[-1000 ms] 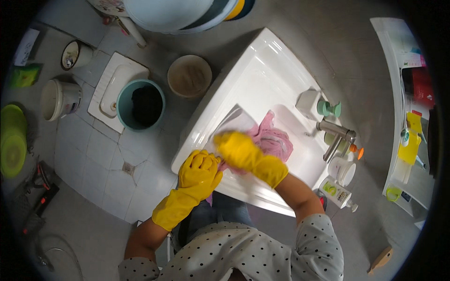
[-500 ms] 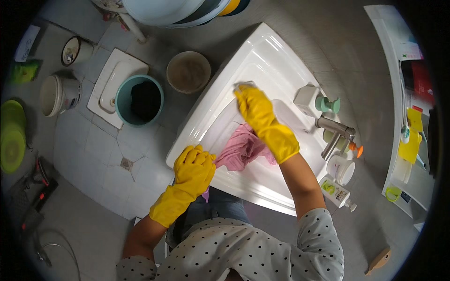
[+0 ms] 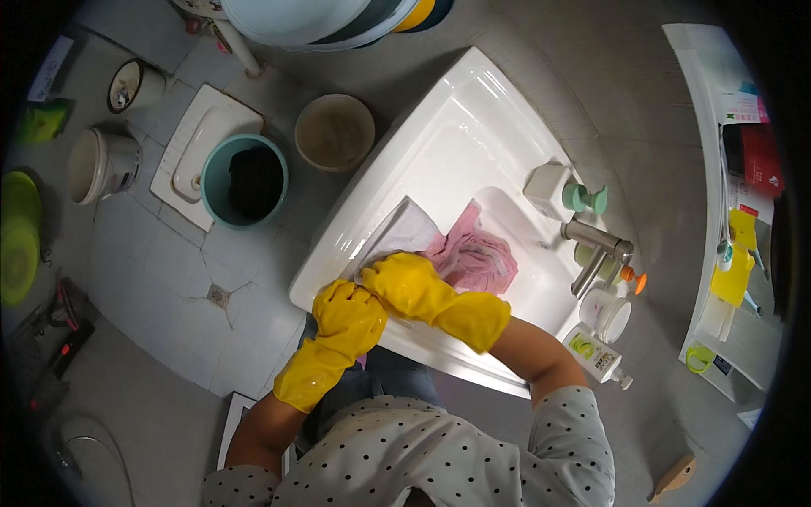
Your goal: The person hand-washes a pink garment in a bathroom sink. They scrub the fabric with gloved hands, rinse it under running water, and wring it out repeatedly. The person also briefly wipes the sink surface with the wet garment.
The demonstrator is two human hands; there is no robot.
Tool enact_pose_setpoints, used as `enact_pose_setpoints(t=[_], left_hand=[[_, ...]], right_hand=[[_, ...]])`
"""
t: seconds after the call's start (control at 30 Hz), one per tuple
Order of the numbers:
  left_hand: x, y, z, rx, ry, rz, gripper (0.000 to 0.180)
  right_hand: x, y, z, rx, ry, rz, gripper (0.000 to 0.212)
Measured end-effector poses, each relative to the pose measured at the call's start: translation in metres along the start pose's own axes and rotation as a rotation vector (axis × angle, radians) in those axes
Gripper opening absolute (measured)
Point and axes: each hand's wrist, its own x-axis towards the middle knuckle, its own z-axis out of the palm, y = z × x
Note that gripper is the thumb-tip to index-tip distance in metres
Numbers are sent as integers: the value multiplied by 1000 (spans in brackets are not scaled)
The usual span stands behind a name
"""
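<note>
One pink cloth lies bunched in the white sink, pale fabric touching its left side. My gloved left hand curls at the near left rim, my right hand just beside it; whether either grasps fabric, I cannot tell. Right stands the faucet.

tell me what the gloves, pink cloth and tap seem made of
Yellow gloves: probably rubber, smooth with a soft sheen and creases. Pink cloth: fabric, matte, limp and crumpled; fibre unclear. Tap: apparently metal, satin grey with bright highlights.
</note>
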Motion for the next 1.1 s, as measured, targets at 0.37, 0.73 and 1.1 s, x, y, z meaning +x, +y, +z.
enact_pose_setpoints(t=[0.37, 0.73, 1.1], left_hand=[[9, 3, -1, -13, 35, -63, 14], [13, 2, 1, -16, 80, -72, 15], [9, 6, -2, -4, 107, -64, 12]], right_hand=[[6, 105, -19, 274, 543, 138, 24], [13, 51, -35, 125, 434, 48, 18], [18, 62, -22, 265, 120, 313, 26]])
